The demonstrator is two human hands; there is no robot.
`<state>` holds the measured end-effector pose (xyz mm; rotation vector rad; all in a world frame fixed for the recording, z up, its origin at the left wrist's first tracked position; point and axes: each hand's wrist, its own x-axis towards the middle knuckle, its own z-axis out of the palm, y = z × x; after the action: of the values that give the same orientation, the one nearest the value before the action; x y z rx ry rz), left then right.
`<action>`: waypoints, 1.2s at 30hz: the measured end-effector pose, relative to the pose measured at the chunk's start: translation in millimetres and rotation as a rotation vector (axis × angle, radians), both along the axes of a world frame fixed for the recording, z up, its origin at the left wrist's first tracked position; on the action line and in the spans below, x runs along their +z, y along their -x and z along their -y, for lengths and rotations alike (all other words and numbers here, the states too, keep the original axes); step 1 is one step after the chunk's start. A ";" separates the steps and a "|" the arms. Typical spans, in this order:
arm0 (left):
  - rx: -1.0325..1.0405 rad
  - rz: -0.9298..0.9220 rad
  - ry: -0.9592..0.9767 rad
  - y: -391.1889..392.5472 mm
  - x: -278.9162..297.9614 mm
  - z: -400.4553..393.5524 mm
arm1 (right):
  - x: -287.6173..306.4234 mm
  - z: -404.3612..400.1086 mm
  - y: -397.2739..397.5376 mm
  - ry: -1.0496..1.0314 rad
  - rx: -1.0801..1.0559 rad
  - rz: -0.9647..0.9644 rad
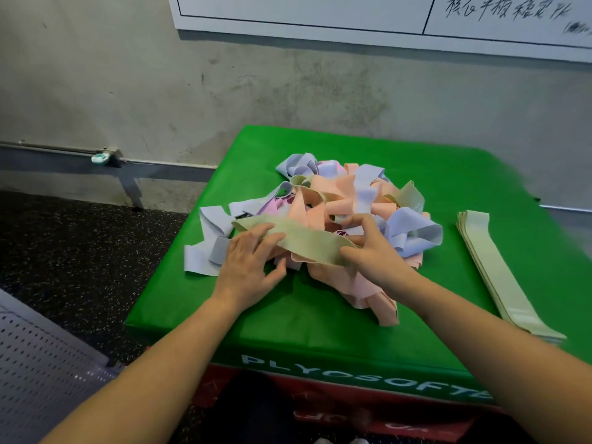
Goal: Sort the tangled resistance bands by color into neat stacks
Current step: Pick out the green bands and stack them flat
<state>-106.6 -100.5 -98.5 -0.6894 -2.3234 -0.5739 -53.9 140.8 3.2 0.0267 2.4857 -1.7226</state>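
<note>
A tangled pile of resistance bands [349, 200] in peach, lavender, pink and pale green lies in the middle of the green plyo box [352, 334]. Across the front of the pile stretches one pale green band [304, 240]. My left hand [248, 267] holds its left part, fingers over the top and thumb below. My right hand [373, 251] pinches its right end, with fingers reaching into the pile. A flat stack of pale green bands [493, 270] lies on the right side of the box.
The box stands against a grey concrete wall [288, 91] with a whiteboard [352, 14] above. Dark speckled floor [73, 251] lies to the left, with a perforated metal panel [41, 363] at lower left. A red box [368, 411] sits beneath the green one.
</note>
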 end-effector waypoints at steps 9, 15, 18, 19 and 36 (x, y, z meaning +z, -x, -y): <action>-0.004 0.006 0.027 -5.7 5.0 -7.4 | 10.7 -17.5 -4.2 -0.221 -0.121 0.163; 0.049 0.332 -0.160 -9.5 4.8 -18.9 | 11.4 -28.0 -6.9 -0.088 -0.073 0.062; 0.033 0.509 -0.326 -10.8 9.6 -25.7 | 14.8 -33.6 -7.3 0.145 -0.155 0.045; 0.017 0.563 -0.361 -10.6 10.4 -27.3 | 16.7 -35.9 -7.6 0.234 -0.206 0.057; -0.130 0.437 -0.110 -36.0 38.7 -86.6 | 40.5 -94.9 -23.1 0.814 -0.392 0.153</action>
<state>-70.5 -13.9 -59.9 -0.7227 -2.6300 -0.9880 -30.8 235.7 43.7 0.5684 1.5819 -2.6331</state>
